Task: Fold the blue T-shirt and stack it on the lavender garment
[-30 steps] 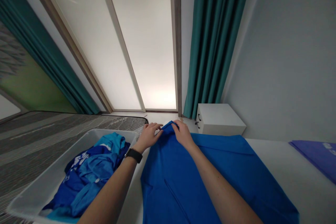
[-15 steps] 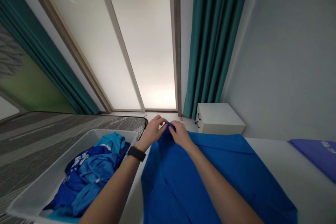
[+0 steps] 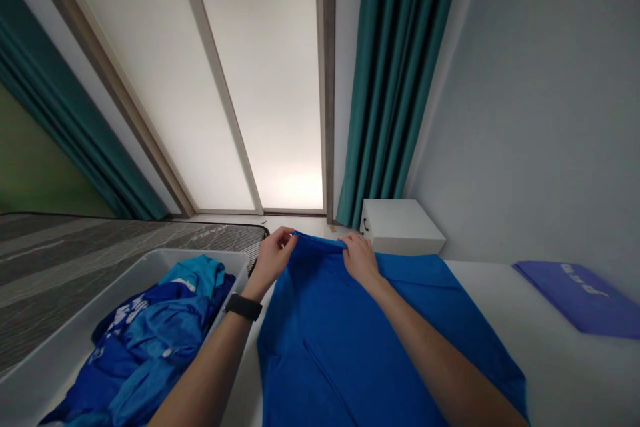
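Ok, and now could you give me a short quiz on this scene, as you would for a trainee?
1. Which hand wears the watch: the left hand or the right hand?
2. True or false: the bin beside the blue garment holds crumpled blue clothes.
3. What colour is the curtain behind the white cabinet? A) teal B) red C) yellow

Key: 1. left hand; 2. true; 3. A
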`<state>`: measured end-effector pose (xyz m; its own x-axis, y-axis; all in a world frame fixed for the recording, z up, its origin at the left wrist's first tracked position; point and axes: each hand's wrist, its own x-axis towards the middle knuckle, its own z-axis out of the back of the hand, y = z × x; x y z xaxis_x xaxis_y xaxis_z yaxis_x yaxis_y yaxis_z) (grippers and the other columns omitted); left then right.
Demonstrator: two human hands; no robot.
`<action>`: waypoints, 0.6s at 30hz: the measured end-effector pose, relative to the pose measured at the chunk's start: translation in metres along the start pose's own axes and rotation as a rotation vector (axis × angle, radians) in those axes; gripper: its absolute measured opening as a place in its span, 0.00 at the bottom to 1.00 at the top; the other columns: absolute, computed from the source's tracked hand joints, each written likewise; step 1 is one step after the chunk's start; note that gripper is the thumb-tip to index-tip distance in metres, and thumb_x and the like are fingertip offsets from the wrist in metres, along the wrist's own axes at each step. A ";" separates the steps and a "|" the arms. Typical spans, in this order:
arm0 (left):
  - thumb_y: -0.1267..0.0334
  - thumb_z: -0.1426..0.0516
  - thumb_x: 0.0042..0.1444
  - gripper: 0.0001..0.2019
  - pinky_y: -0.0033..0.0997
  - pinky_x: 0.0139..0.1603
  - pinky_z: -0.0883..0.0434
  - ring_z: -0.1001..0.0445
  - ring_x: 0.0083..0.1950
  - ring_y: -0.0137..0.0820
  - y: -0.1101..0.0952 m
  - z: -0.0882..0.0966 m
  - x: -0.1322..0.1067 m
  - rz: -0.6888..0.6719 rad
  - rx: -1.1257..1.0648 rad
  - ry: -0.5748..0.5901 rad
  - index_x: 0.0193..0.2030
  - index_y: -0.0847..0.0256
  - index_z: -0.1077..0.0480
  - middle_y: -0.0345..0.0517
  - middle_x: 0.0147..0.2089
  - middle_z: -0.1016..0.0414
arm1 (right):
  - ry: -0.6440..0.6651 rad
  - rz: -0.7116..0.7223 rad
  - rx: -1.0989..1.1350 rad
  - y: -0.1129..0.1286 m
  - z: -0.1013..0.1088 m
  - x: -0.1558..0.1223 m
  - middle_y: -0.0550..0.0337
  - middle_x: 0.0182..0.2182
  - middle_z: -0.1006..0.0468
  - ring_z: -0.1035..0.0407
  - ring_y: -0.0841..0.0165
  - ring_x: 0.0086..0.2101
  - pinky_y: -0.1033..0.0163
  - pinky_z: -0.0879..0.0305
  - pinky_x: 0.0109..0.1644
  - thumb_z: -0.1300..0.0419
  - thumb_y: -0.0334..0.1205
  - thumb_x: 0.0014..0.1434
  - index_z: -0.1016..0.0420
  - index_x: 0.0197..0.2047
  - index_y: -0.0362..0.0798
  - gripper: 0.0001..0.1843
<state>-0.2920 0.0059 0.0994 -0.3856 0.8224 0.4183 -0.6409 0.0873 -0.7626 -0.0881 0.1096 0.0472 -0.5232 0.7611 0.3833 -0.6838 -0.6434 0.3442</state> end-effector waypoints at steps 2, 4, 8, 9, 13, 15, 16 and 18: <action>0.53 0.44 0.54 0.13 0.30 0.32 0.34 0.29 0.30 0.32 0.006 -0.003 -0.002 0.001 -0.034 -0.020 0.38 0.61 0.28 0.42 0.29 0.27 | -0.012 -0.029 -0.067 -0.018 0.007 -0.007 0.53 0.45 0.24 0.34 0.60 0.48 0.57 0.46 0.53 0.48 0.27 0.60 0.24 0.47 0.49 0.17; 0.53 0.43 0.54 0.14 0.30 0.33 0.33 0.28 0.30 0.32 0.009 -0.004 -0.004 0.000 -0.058 -0.053 0.39 0.61 0.28 0.42 0.29 0.26 | -0.023 -0.056 -0.115 -0.036 0.013 -0.016 0.53 0.44 0.24 0.35 0.60 0.48 0.57 0.46 0.52 0.48 0.27 0.60 0.24 0.45 0.49 0.16; 0.52 0.43 0.54 0.14 0.30 0.34 0.33 0.29 0.30 0.32 0.015 -0.004 -0.009 0.024 -0.120 -0.102 0.39 0.61 0.28 0.40 0.28 0.27 | -0.055 -0.115 -0.172 -0.069 0.023 -0.033 0.52 0.44 0.25 0.35 0.60 0.48 0.57 0.46 0.52 0.48 0.27 0.59 0.25 0.45 0.48 0.14; 0.51 0.43 0.54 0.14 0.30 0.34 0.33 0.29 0.30 0.32 0.016 -0.004 -0.010 0.033 -0.139 -0.110 0.38 0.61 0.28 0.40 0.28 0.27 | -0.058 -0.128 -0.179 -0.077 0.025 -0.038 0.52 0.44 0.26 0.36 0.59 0.47 0.57 0.46 0.51 0.47 0.27 0.58 0.26 0.45 0.48 0.14; 0.51 0.41 0.51 0.15 0.30 0.34 0.32 0.28 0.30 0.32 0.027 -0.004 -0.015 0.098 -0.178 -0.102 0.38 0.61 0.28 0.41 0.28 0.26 | 0.011 -0.103 -0.078 -0.112 0.037 -0.058 0.52 0.46 0.27 0.35 0.59 0.49 0.56 0.44 0.51 0.47 0.27 0.53 0.27 0.49 0.48 0.20; 0.50 0.41 0.49 0.16 0.31 0.34 0.32 0.28 0.31 0.33 0.031 -0.005 -0.017 0.136 -0.165 -0.074 0.39 0.61 0.27 0.42 0.30 0.25 | 0.053 -0.133 0.011 -0.134 0.047 -0.070 0.55 0.45 0.26 0.34 0.61 0.48 0.58 0.43 0.51 0.48 0.26 0.52 0.28 0.49 0.49 0.22; 0.50 0.40 0.49 0.17 0.31 0.34 0.32 0.28 0.31 0.33 0.032 -0.006 -0.018 0.149 -0.162 -0.057 0.39 0.61 0.26 0.42 0.30 0.25 | 0.054 -0.207 0.037 -0.145 0.054 -0.076 0.57 0.42 0.25 0.32 0.63 0.46 0.60 0.42 0.50 0.50 0.26 0.51 0.27 0.48 0.49 0.22; 0.49 0.40 0.47 0.18 0.31 0.34 0.32 0.27 0.31 0.34 0.032 -0.007 -0.018 0.165 -0.172 -0.035 0.40 0.60 0.26 0.42 0.30 0.24 | 0.036 -0.328 0.010 -0.167 0.068 -0.088 0.57 0.37 0.24 0.30 0.64 0.39 0.61 0.40 0.46 0.52 0.27 0.54 0.27 0.45 0.47 0.19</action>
<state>-0.3012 -0.0026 0.0640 -0.5002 0.8138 0.2958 -0.4461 0.0506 -0.8935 0.1071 0.1447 0.0140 -0.2939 0.9301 0.2205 -0.8138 -0.3644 0.4527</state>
